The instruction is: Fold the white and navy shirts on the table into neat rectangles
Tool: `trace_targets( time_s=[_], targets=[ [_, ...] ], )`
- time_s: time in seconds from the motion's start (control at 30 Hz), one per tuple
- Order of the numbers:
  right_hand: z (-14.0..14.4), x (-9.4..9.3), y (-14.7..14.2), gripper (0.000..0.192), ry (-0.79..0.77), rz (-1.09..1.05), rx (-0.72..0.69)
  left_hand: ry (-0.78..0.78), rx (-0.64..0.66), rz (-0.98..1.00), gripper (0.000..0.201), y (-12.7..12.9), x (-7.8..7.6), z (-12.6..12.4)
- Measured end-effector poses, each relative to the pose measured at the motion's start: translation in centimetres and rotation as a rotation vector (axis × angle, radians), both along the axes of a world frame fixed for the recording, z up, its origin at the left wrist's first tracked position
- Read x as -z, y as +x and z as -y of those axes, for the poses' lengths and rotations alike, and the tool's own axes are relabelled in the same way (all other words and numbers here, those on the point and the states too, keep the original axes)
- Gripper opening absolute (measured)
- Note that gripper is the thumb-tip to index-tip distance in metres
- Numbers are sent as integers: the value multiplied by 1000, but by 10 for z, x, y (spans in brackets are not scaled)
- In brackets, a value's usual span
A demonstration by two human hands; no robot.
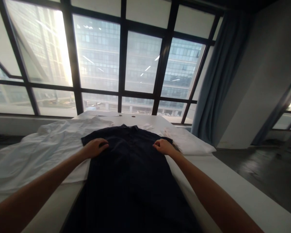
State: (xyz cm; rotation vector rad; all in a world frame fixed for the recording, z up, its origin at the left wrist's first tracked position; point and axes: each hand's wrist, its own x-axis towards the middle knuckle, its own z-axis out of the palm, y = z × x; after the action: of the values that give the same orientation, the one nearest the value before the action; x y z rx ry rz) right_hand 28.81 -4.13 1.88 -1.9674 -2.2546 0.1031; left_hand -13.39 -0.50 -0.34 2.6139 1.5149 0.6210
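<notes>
A dark navy short-sleeved shirt [129, 171] lies flat along a white table [235, 186], collar at the far end. My left hand [95, 147] rests palm down on the shirt's left shoulder, near the sleeve. My right hand [163, 146] rests on the right shoulder, fingers curled at the sleeve edge; whether it pinches the cloth I cannot tell. Both arms are stretched forward.
A white garment [36, 152] lies spread on the table's left side. More white cloth [189, 142] is piled at the far right corner. Behind the table stands a big black-framed window [122, 64], with a grey-blue curtain [218, 74] and dark floor [264, 171] to the right.
</notes>
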Motion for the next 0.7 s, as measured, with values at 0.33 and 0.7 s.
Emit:
trace_targets(
  time_s=[0.33, 0.7],
  targets=[
    [59, 32, -21, 74, -53, 143, -45, -129, 89, -263, 62, 17, 5, 87],
    [130, -20, -47, 39, -483, -107, -423, -320, 376, -116, 39, -1, -26, 161]
  ],
)
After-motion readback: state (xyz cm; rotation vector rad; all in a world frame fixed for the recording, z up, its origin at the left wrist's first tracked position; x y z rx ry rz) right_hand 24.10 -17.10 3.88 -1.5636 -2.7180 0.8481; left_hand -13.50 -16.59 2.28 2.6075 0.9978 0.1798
